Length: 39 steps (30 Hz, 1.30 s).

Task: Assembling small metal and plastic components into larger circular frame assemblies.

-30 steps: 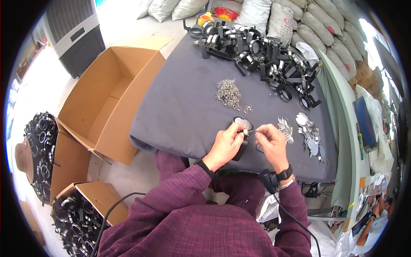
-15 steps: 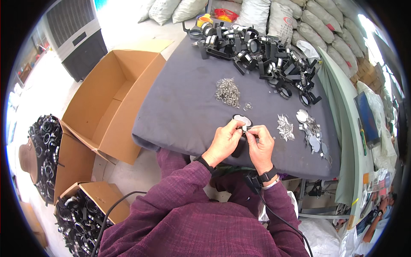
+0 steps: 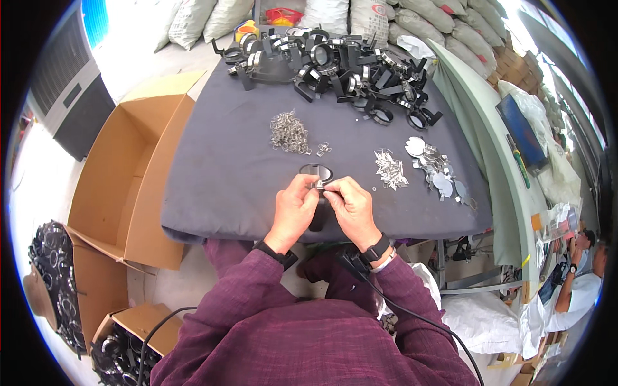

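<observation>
Fingers (image 3: 300,184) of the left hand (image 3: 291,209) grip a black holder (image 3: 318,215) just below its round head, at the near edge of the grey desk (image 3: 222,161); those of the right hand (image 3: 354,207) pinch a small metal piece (image 3: 318,184) at the same spot. Beyond lie metal clips (image 3: 288,134) and a heap of black ringed parts (image 3: 335,71); to the right, slim metal strips (image 3: 390,170) beside flat discs (image 3: 441,183).

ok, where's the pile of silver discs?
Head view: the discs lie on the grey table's right side, just right of the silver slivers and right of the right hand.
</observation>
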Motion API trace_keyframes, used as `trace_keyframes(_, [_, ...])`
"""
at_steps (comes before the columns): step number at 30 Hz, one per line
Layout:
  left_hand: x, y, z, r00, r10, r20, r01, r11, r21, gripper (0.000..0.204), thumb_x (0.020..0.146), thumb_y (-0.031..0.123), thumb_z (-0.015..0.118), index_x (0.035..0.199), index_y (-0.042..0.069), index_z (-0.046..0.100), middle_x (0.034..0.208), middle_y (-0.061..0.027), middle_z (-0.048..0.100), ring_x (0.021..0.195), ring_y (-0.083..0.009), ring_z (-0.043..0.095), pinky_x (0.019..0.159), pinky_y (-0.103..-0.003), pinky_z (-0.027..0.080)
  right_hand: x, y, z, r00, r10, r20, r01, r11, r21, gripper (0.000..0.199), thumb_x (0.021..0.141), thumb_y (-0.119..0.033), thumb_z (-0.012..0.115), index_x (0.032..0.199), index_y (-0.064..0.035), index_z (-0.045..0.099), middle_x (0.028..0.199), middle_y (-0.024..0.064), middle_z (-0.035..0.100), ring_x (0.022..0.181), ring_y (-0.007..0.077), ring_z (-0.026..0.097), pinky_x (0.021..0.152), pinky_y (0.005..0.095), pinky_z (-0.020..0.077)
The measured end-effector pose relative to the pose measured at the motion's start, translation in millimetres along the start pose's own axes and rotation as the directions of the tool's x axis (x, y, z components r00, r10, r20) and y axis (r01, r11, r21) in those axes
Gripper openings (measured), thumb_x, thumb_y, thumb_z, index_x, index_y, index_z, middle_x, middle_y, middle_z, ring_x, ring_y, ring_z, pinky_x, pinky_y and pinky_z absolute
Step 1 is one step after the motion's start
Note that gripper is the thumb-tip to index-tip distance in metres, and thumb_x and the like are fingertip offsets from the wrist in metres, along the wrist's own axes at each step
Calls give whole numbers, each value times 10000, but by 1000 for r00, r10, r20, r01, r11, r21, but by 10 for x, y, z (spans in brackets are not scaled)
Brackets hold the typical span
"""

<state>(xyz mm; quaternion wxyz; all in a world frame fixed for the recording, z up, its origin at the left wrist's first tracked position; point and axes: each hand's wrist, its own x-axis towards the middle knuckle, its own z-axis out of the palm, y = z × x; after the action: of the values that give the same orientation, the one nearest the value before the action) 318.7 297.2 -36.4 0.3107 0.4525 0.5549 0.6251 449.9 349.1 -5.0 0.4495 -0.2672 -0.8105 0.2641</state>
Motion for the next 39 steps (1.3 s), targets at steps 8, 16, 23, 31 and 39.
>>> trace_keyframes(8, [-13,74,-7,1000,-29,-1,29,1000,13,165,878,25,557,1039,38,593,541,21,469,494,-34,416,476,-236,367,-36,428,-1034,991,132,27,-102,862,-496,43,794,-28,639,831,-26,615,784,128,619,740,313,625,661,384,500])
trace_keyframes(16, [7,-45,4,1000,3,5,-3,1000,-6,162,905,20,552,1056,42,608,553,71,440,489,-4,401,447,-214,349,-13,741,-1429,937,326,123,-185,764,-618,70,799,-83,637,835,-23,642,797,151,621,769,347,618,695,432,486])
trace_keyframes(23, [10,-75,0,999,4,37,-3,1000,-13,163,909,23,552,1062,44,605,562,71,458,492,-4,412,444,-210,359,81,869,-1294,920,320,224,-51,667,-744,110,781,-96,666,832,-19,607,820,159,613,797,365,610,699,449,480])
trace_keyframes(31, [-2,20,-18,998,-63,28,63,998,-7,165,863,48,571,1027,48,592,539,-22,484,513,-72,417,515,-257,388,133,772,-1254,943,231,242,0,723,-690,117,775,-69,662,863,-27,597,842,155,594,781,366,603,685,437,482])
trace_keyframes(39, [2,44,16,998,-61,14,61,998,-8,170,858,33,558,1026,38,585,530,-14,471,509,-62,404,503,-252,368,190,918,-1229,862,148,485,335,552,-764,45,807,-32,531,833,-1,511,827,190,564,724,365,614,642,428,506])
